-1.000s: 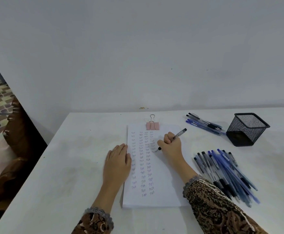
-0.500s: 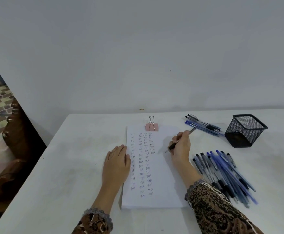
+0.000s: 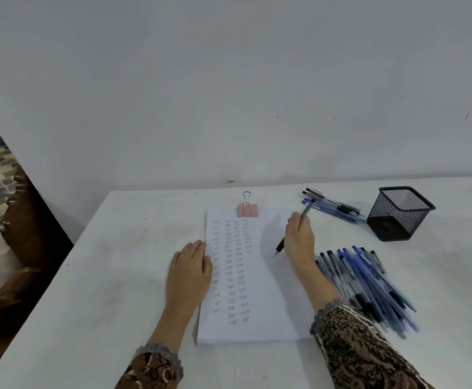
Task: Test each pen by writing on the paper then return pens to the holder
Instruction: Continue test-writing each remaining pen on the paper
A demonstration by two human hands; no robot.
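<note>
Head view: right hand (image 3: 299, 237), fingers clamped round the pen (image 3: 280, 245), has shifted right off the written columns to the right edge of the paper (image 3: 260, 304). Left hand (image 3: 191, 265) lies flat, fingers straight, on the paper's left edge. Judgement: this pen's test is finished; it is likely bound for the far pile (image 3: 335, 207) left of the mesh holder (image 3: 398, 213), which shows no pens.

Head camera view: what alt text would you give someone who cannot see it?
A person's right hand holds a pen over a clipped paper bearing columns of handwritten "Test", while the left hand rests flat on its left edge. To the right on the white table sit a large pile of pens, a smaller bunch and a black mesh holder.
</note>
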